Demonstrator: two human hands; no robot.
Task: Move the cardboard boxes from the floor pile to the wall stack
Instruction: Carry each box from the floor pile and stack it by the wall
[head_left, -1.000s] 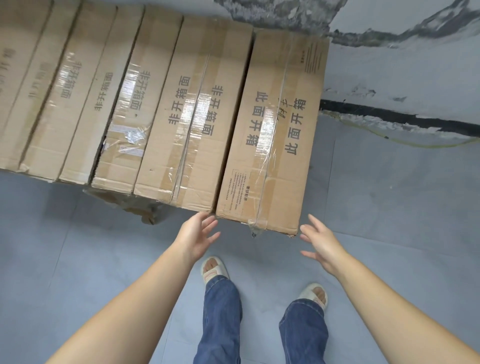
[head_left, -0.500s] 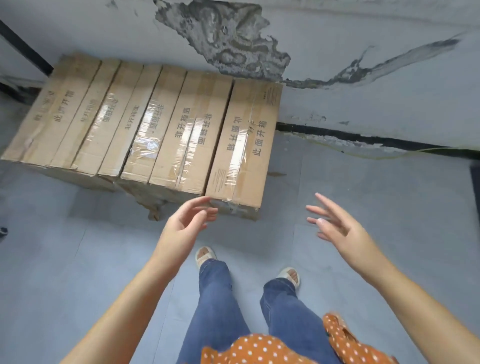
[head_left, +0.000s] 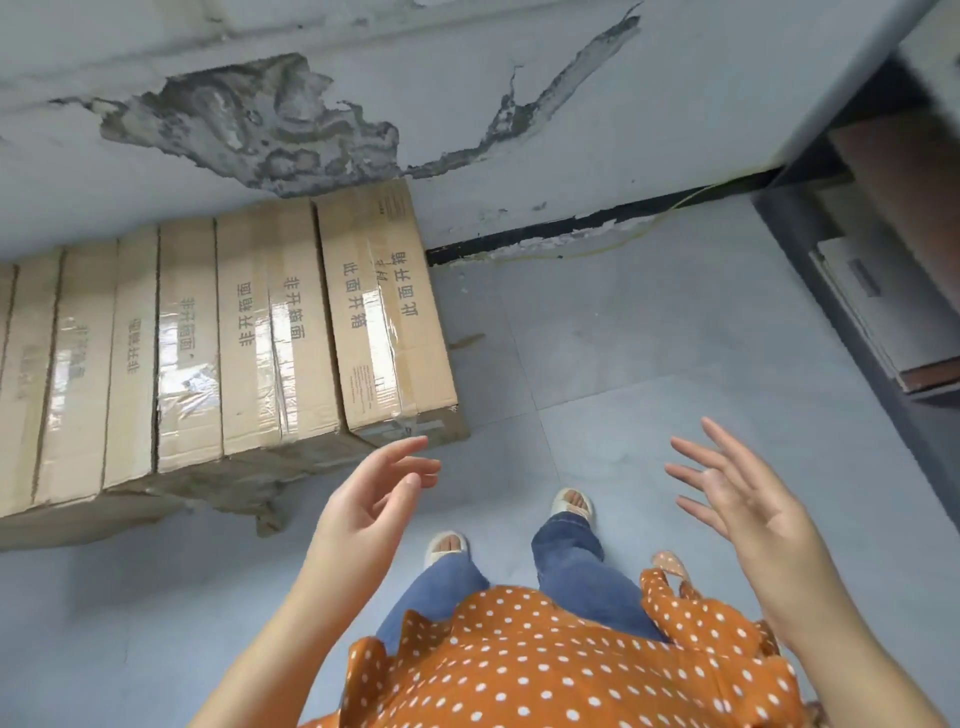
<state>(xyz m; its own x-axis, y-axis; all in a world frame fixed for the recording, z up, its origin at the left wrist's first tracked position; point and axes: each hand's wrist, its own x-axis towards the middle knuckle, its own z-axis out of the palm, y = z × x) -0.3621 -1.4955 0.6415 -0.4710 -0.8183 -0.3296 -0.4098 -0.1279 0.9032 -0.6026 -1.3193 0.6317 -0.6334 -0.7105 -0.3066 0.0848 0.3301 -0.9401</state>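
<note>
Several long cardboard boxes stand side by side in a row against the cracked wall (head_left: 467, 130), taped along their tops and printed with Chinese characters. The rightmost box (head_left: 384, 312) ends the row; a neighbouring box (head_left: 265, 332) sits to its left. A crushed lower box (head_left: 234, 478) shows beneath them. My left hand (head_left: 371, 499) hovers just in front of the rightmost box's near corner, fingers relaxed, holding nothing. My right hand (head_left: 737, 493) is held out over the floor to the right, fingers spread, holding nothing.
Grey tiled floor (head_left: 623, 338) spreads to the right of the row. A dark shelf unit (head_left: 883, 270) with flat white and brown items stands at the far right. A black baseboard with a thin yellow cable (head_left: 597, 249) runs along the wall.
The view has pulled back and swung right, so the box row sits further left. Both hands have drawn away from the rightmost box and stay holding nothing.
</note>
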